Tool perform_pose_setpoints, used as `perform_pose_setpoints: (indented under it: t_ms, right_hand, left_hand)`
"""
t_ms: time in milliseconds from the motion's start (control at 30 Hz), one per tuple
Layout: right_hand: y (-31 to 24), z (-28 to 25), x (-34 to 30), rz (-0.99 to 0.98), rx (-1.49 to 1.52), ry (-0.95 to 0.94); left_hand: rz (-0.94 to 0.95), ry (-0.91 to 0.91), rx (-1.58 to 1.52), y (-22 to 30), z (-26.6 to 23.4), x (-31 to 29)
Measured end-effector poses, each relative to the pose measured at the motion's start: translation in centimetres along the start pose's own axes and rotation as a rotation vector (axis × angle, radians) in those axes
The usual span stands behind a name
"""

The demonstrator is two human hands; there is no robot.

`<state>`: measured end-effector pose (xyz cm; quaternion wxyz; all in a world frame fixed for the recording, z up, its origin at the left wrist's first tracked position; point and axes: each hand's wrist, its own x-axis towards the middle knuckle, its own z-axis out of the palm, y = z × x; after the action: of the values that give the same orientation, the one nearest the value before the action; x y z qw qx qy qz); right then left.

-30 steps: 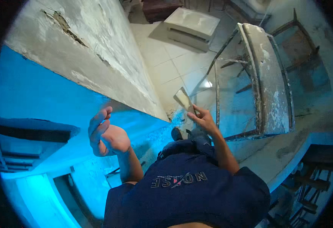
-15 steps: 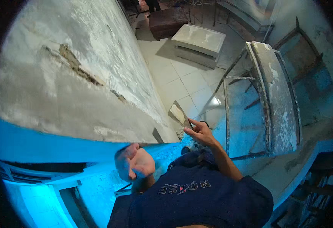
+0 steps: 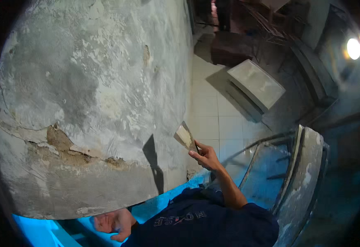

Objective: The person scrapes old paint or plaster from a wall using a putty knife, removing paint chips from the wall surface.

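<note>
My right hand [image 3: 206,157] grips a putty knife [image 3: 185,138] by its handle, fingers closed and thumb pressed along it. The wide metal blade points up and left and carries cream-coloured filler. It is held in front of the grey plastered wall [image 3: 118,90], apart from it, and its dark shadow falls on the plaster. A rough broken crack [image 3: 64,144] with bare brown patches runs across the wall's lower left. Low down, beside the wall's near edge, my left hand [image 3: 114,224] is turned palm up, thumb apart, with nothing visible in it.
On the tiled floor [image 3: 206,103] stands a light-topped box-like table [image 3: 256,84], with a dark brown chest [image 3: 231,48] behind it. A worn plank on a metal frame [image 3: 301,177] stands close on my right. A bright lamp [image 3: 354,48] shines at the far right.
My view has turned toward the wall, so more plaster shows. The putty knife is raised nearer the wall, casting a larger shadow. My left hand sits lower in view.
</note>
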<state>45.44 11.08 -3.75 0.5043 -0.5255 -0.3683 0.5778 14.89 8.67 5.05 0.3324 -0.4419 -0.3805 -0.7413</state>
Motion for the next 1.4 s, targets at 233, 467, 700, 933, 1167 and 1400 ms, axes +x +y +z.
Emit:
perform_pose_setpoints:
  t_ms: [233,467,700,933,1167,1400]
  right_hand:
    - [-2.9,-2.6,8.1,-0.235,-0.207,-0.049]
    - [-14.4,1.5,11.7,-0.747,-0.460,-0.206]
    - [-26.5,5.3,16.1,-0.914,-0.423,-0.115]
    - [-29.3,6.9,16.1,-0.799,-0.379,-0.145]
    - [-29.3,6.3,16.4,-0.940,-0.270,-0.189]
    - [-29.7,7.1,16.5,-0.962,-0.274,-0.096]
  left_hand:
    - [-0.071,-0.181,0.254,5.4,4.5,2.8]
    - [-0.238,-0.098,0.457,6.9,4.7,2.5]
    - [-0.231,-0.002,0.485,6.6,4.4,2.1]
    - [-0.204,0.000,0.513,5.9,3.2,1.4]
    - [-0.202,-0.018,0.561,6.4,3.5,1.5]
    - [-0.213,0.008,0.590,5.7,2.4,1.2]
